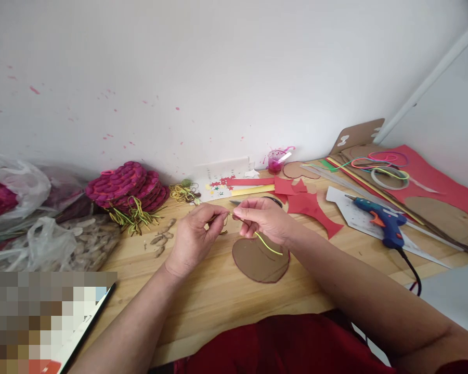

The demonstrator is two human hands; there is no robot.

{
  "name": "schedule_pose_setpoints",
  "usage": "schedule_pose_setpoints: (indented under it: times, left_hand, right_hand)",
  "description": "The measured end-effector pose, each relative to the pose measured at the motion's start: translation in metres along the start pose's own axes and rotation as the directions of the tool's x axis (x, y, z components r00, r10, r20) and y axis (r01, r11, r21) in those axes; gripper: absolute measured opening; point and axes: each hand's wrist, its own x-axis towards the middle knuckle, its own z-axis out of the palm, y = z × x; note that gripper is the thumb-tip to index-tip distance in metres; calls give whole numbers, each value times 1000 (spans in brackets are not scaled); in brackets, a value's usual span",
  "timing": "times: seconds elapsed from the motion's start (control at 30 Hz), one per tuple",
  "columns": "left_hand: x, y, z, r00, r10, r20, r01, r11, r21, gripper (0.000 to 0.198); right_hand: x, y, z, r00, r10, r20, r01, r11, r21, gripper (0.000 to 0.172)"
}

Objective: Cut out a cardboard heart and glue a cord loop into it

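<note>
My left hand [198, 228] and my right hand [265, 218] meet fingertip to fingertip above the wooden table. Both are closed in a pinch on a thin cord [268, 245], whose yellow-green end hangs from under my right hand. The part between the fingertips looks darker and is too small to make out. Below my right hand lies a rounded brown cardboard piece [260, 265] with a dark reddish edge. Scissors [273, 200] lie behind my right hand, partly hidden by it.
Left stand pink-purple peanut-covered discs [117, 182], loose peanuts [164, 236] and a bag of peanuts [88, 239]. Red paper scraps [312, 208] and a cup of pink paint [276, 162] are behind. At right lies a blue glue gun [382, 221] with its cable, near tape [390, 179].
</note>
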Motion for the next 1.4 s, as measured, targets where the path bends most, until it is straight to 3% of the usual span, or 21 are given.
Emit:
schedule_pose_setpoints:
  times: [0.1,0.33,0.5,0.57,0.63,0.77,0.93,1.0,1.1,1.23,1.4]
  left_hand:
    - [-1,1,1,999,-42,19,42,999,-18,11]
    - [-1,6,0,995,-86,45,87,996,-22,11]
    - [1,7,-3,989,-149,20,149,989,6,9]
    - [1,7,-4,986,-165,17,165,986,1,10]
    - [1,8,-4,986,-162,31,162,987,-18,11]
    - [1,9,-3,981,-185,62,191,975,-112,12]
    - [1,9,-3,953,-245,180,289,914,-285,19]
    - [1,9,-3,940,-260,220,322,888,-327,20]
    - [1,8,-4,934,-271,233,339,877,-339,21]
    - [2,6,-4,938,-265,225,328,889,-320,20]
    - [3,6,-3,929,-304,211,368,822,-435,18]
  right_hand:
    - [0,1,0,999,-47,-21,46,998,-46,31]
    - [1,8,4,957,-286,-59,269,943,-196,23]
    - [10,3,-13,912,-366,-183,313,912,-263,21]
    - [12,-2,-20,886,-390,-253,349,917,-191,23]
    - [11,-7,-21,889,-384,-251,382,922,-58,26]
    - [2,-15,-12,953,-288,-89,300,935,188,29]
    - [-2,-14,-6,981,-193,-4,189,952,240,37]
    - [-2,-12,-7,977,-214,-14,213,964,160,36]
    - [-3,-11,-8,974,-226,-11,222,964,-147,30]
    - [-5,-10,-7,982,-175,70,186,848,-496,18]
    - [-3,-6,-5,988,-136,67,151,841,-520,14]
